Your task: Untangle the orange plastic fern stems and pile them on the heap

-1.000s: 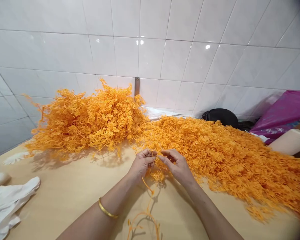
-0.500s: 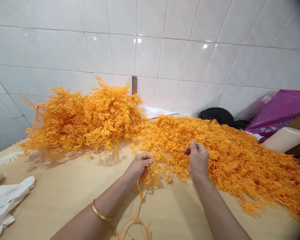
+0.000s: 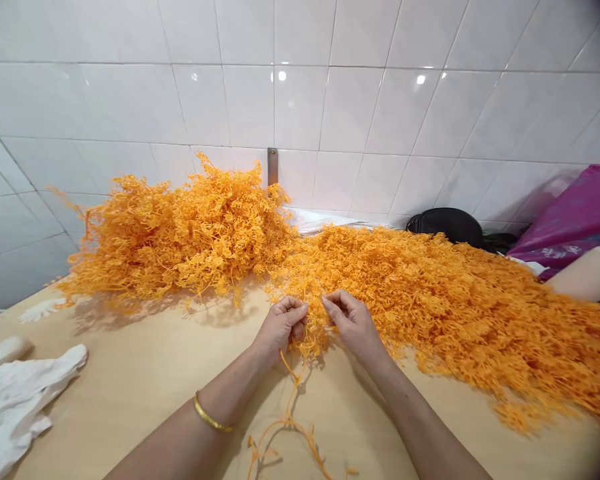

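My left hand (image 3: 279,328) is closed in a pinch on an orange plastic sprig. The sprig's thin branching stem (image 3: 289,421) trails below the hand toward the table's front edge. Close by on the right, at the same height, my right hand (image 3: 356,328) has thumb and forefinger pressed together; whatever they hold is too small to make out. Orange frilly tips show between the two hands. Just behind and to the right of them spreads a wide heap of orange plastic sprigs (image 3: 460,300). A taller orange bunch (image 3: 180,233) stands at the left.
White cloth gloves (image 3: 25,393) lie at the table's left, and a small white flower-like piece (image 3: 41,310) is behind them. A black pouch (image 3: 445,224), a purple bag (image 3: 560,220) and a pale cylinder (image 3: 587,275) are at the back right, by the tiled wall (image 3: 300,107).
My right hand has come left and slightly down from over the heap to beside my left hand. The left hand keeps its pinch on the sprig. The view has shifted slightly.
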### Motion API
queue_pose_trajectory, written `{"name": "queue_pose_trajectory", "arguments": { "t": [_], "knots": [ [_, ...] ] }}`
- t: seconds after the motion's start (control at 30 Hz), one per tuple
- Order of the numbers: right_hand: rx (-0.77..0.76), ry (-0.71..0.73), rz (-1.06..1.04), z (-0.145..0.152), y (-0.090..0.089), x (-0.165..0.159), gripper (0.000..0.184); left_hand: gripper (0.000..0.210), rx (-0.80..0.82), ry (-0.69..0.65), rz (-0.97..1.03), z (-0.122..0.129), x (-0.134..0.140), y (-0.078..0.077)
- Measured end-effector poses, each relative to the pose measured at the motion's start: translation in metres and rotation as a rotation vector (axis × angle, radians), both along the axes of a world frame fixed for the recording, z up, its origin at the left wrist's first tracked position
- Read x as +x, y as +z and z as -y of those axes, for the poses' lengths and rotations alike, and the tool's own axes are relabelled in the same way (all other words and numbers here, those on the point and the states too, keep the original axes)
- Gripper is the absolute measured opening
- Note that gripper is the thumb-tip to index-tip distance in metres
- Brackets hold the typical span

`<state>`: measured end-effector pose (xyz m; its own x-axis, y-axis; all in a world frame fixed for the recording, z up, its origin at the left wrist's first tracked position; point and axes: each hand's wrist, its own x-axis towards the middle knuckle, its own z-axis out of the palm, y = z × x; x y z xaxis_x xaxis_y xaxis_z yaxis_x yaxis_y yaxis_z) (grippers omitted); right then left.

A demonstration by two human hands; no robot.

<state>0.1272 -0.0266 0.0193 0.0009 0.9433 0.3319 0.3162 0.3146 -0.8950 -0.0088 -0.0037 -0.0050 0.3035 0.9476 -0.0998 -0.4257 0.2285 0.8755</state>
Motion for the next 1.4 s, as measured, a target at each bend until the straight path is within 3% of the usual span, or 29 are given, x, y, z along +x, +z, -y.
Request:
{"name": "queue_pose_trajectory", "arguments": {
  "t": [0.2, 0.37, 0.43, 0.5, 0.6, 0.67, 0.73, 0.83, 0.93, 1.07, 1.13, 1.27, 1.4],
  "knots": [
    [-0.053, 0.081, 0.237, 0.001, -0.007, -0.004, 0.023, 0.028, -0.081, 0.006, 0.085, 0.001, -0.001, 0.004],
    [-0.026, 0.052, 0.136, 0.001, -0.004, -0.003, 0.025, 0.020, -0.065, -0.139, 0.079, 0.002, -0.001, 0.007],
    [0.016, -0.045, 0.101, -0.001, 0.000, 0.003, 0.028, 0.020, -0.045, -0.202, 0.055, 0.002, -0.001, 0.006],
    [0.076, -0.249, 0.037, -0.003, 0.003, 0.015, 0.029, 0.021, -0.042, -0.236, 0.042, 0.002, -0.002, 0.004],
    [0.143, -0.577, -0.077, -0.007, 0.006, 0.036, 0.025, 0.017, -0.070, -0.193, 0.117, -0.001, -0.006, 0.003],
    [0.140, -0.635, -0.003, -0.009, 0.005, 0.044, 0.023, 0.014, -0.091, -0.149, 0.191, -0.003, -0.009, 0.004],
    [0.140, -0.588, 0.159, -0.008, 0.004, 0.044, 0.028, 0.014, -0.103, -0.142, 0.243, -0.004, -0.010, 0.004],
    [0.156, -0.475, 0.326, -0.003, 0.006, 0.030, 0.020, 0.015, -0.101, -0.173, 0.247, -0.004, -0.010, 0.004],
    [0.166, -0.298, 0.312, 0.004, 0.011, 0.015, 0.024, 0.016, -0.075, -0.182, 0.206, -0.003, -0.008, 0.002],
    [0.102, 0.044, 0.268, 0.008, 0.012, 0.002, 0.032, 0.014, -0.037, -0.138, 0.217, -0.003, -0.008, 0.004],
    [0.029, 0.161, 0.307, 0.009, 0.011, -0.001, 0.024, 0.012, -0.037, -0.085, 0.242, -0.005, -0.010, 0.008],
    [-0.040, 0.253, 0.377, 0.009, 0.007, 0.000, 0.028, 0.008, -0.042, 0.028, 0.318, -0.011, -0.016, 0.018],
    [-0.048, 0.267, 0.384, 0.007, 0.005, -0.002, 0.039, 0.007, -0.041, 0.022, 0.383, -0.013, -0.019, 0.021]
  ]
}}
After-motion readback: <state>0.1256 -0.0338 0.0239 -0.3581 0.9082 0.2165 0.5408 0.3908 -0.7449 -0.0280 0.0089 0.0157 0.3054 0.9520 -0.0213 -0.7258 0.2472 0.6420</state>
